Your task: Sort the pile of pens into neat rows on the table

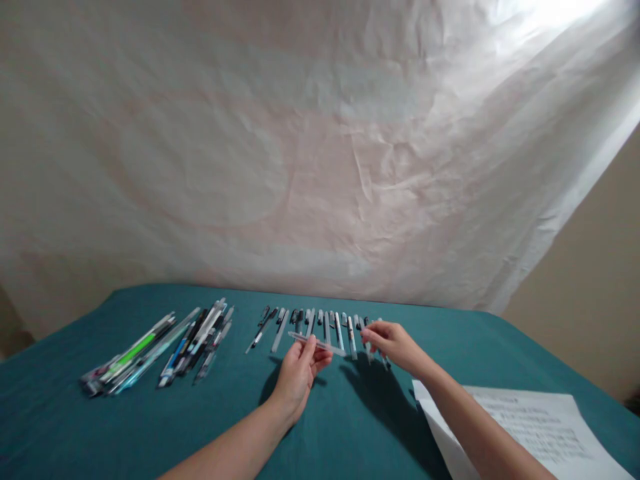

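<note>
My left hand [300,373] hovers over the teal table [350,427], fingers pinched on a clear pen [320,345] held crosswise above the cloth. My right hand [393,343] reaches to the right end of a row of pens [320,327] laid side by side; its fingers are curled down onto the last pens there, and whether it grips one is hidden. The row runs from left of centre to under my right hand.
A loose pile of pens [160,350], some green, blue and black, lies at the left of the table. A printed white sheet of paper [525,427] lies at the front right. A wrinkled white sheet [320,153] hangs behind the table.
</note>
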### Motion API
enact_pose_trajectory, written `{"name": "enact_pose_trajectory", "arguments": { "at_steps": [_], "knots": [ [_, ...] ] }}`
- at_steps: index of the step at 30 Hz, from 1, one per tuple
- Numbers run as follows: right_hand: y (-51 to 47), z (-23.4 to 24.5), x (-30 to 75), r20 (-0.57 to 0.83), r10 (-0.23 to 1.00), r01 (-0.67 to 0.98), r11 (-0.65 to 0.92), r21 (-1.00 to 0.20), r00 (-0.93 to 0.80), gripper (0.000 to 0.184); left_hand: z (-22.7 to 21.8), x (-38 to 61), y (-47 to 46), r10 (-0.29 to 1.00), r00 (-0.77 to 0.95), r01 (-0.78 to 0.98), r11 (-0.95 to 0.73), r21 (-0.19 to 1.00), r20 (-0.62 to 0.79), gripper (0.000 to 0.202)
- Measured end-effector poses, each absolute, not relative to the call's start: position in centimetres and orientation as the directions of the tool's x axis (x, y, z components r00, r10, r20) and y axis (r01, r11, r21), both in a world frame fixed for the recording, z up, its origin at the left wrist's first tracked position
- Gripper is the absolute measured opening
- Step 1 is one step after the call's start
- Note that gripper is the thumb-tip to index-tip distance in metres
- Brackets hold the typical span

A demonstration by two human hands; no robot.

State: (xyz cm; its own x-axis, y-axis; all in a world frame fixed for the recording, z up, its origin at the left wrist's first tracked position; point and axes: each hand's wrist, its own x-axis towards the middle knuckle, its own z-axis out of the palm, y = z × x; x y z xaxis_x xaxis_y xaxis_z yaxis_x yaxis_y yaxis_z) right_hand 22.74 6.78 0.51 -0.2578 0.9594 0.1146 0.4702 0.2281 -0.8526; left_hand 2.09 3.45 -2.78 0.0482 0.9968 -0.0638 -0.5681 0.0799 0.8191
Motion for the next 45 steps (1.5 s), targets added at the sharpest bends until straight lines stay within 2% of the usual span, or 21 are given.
{"name": "enact_pose_trajectory", "arguments": {
  "at_steps": [2, 4, 10, 14, 26, 29, 32, 36, 38, 42, 45],
  "knots": [
    [5.5, 1.0, 20.9, -0.013, 0.916, 0.341, 0.136, -0.930, -0.400, 0.037, -2.6, 2.1, 3.3, 0.997, 0.058, -0.539, 0.066, 0.840, -0.041, 0.022],
    [4.6, 1.0, 19.5, -0.070, 0.879, 0.264, 0.065, -0.962, -0.472, 0.037, -2.5, 2.2, 3.1, 0.998, 0.065, -0.487, 0.030, 0.873, 0.002, 0.024],
    [3.9, 0.5, 18.7, -0.083, 0.864, 0.154, -0.007, -0.988, -0.497, 0.031, -1.8, 2.3, 2.1, 0.981, 0.048, -0.262, -0.170, 0.950, 0.189, 0.027],
    [4.1, 0.6, 18.9, -0.102, 0.849, 0.161, -0.021, -0.987, -0.519, 0.029, -1.6, 2.2, 1.8, 0.965, -0.003, -0.181, -0.257, 0.949, 0.260, 0.025],
    [4.2, 0.3, 19.0, -0.156, 0.840, 0.242, -0.030, -0.970, -0.519, 0.031, -1.3, 2.2, 1.6, 0.956, -0.009, -0.122, -0.291, 0.949, 0.292, 0.022],
    [4.2, 0.3, 19.2, -0.150, 0.832, 0.289, 0.014, -0.957, -0.535, 0.028, -1.2, 2.2, 1.3, 0.955, -0.013, -0.123, -0.295, 0.947, 0.296, 0.022],
    [4.5, 0.7, 20.3, -0.142, 0.823, 0.409, 0.118, -0.905, -0.551, 0.025, -1.4, 2.1, 1.5, 0.959, -0.045, -0.136, -0.284, 0.949, 0.281, 0.024],
    [5.2, 1.9, 23.6, -0.172, 0.826, 0.671, 0.293, -0.681, -0.537, 0.017, -2.2, 1.6, 2.5, 0.957, -0.156, -0.179, -0.273, 0.945, 0.246, 0.027],
    [5.5, 2.5, 25.7, -0.181, 0.844, 0.748, 0.322, -0.581, -0.504, 0.014, -2.6, 1.4, 3.1, 0.948, -0.217, -0.206, -0.277, 0.939, 0.232, 0.029],
    [6.3, 3.2, 29.8, -0.250, 0.888, 0.797, 0.185, -0.575, -0.386, 0.017, -3.0, 1.3, 3.5, 0.939, -0.264, -0.244, -0.287, 0.926, 0.221, 0.029],
    [7.0, 2.9, 32.1, -0.226, 0.956, 0.835, 0.035, -0.549, -0.189, 0.018, -2.8, 1.5, 3.2, 0.947, -0.228, -0.249, -0.281, 0.927, 0.226, 0.030]
  ]
}}
